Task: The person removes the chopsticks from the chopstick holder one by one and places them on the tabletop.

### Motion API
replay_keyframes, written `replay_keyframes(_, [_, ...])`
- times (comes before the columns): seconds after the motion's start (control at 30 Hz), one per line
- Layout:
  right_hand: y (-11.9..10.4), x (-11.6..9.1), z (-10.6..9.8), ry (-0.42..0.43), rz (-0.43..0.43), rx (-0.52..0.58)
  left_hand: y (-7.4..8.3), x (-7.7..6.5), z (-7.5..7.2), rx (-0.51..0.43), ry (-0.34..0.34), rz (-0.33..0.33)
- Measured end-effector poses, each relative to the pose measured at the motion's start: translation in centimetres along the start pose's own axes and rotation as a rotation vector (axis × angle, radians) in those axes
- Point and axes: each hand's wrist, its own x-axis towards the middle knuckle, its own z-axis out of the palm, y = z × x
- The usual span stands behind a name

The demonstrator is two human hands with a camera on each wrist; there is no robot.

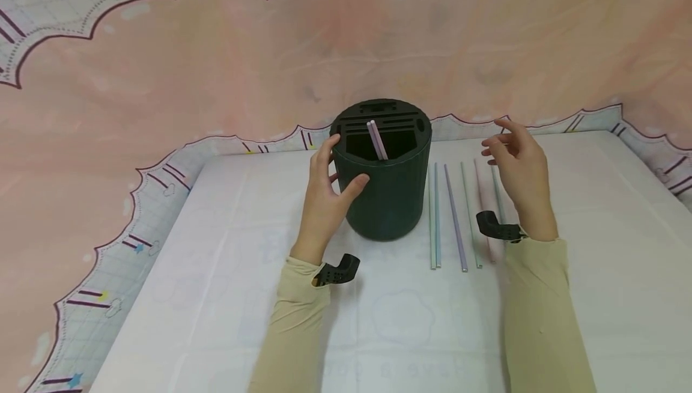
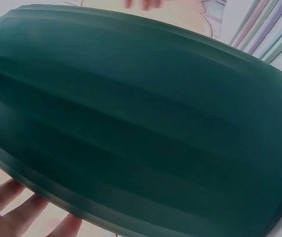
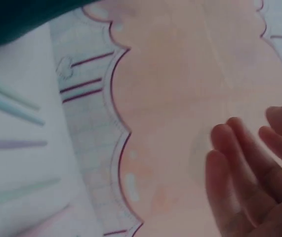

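Observation:
A dark green, barrel-shaped pen holder point(image 1: 388, 198) with a slotted top stands upright on the table. My left hand point(image 1: 323, 204) grips its left side near the rim, thumb on the front, fingers behind. Two thin pinkish sticks point(image 1: 379, 140) lean in the large front opening. To the holder's right lie several thin pastel sticks, among them a purple stick point(image 1: 456, 219) and a blue stick point(image 1: 437, 219). Over the right end of this row hovers my right hand point(image 1: 524, 170), fingers loosely bent and holding nothing. In the left wrist view the holder's wall point(image 2: 141, 118) fills most of the picture.
A white cloth point(image 1: 216, 321) covers the table. Behind it hangs a peach-coloured backdrop point(image 1: 270, 68) with a scalloped, checked border. A pink stick point(image 1: 489, 249) lies partly hidden beneath the right wrist's black camera point(image 1: 498, 228).

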Motion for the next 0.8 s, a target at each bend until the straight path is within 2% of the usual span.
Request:
replay_keyframes(0.07, [-1.4,-0.4,0.2,0.023,-0.045,0.145,0.0,0.0,0.1,0.003,0.0,0.001])
replay_keyframes(0.23, [-4.3,-1.4,1.0,0.025,-0.186,0.601,-0.1,0.1,0.1,0.011,-0.002,-0.005])
replay_keyframes(0.27, [-4.6,-1.5,1.2,0.023,-0.215,0.666,0.0,0.1,0.1,0.013,-0.002,-0.007])
replay_keyframes(0.37, [-5.4,-1.5,1.8,0.014,-0.301,0.761,0.0,0.1,0.2,0.015,-0.003,-0.005])
replay_keyframes(0.5, [-6.5,-1.8,2.5,-0.027,-0.39,0.774,0.2,0.2,0.2,0.012,0.0,-0.003])
replay_keyframes(0.63, [-8.1,-2.6,3.1,-0.107,-0.455,0.75,0.2,0.2,0.3,0.012,0.004,-0.015])
replay_keyframes(0.8, [-9.9,-3.8,3.5,-0.228,-0.497,0.607,0.1,0.3,0.3,0.015,0.006,-0.026])
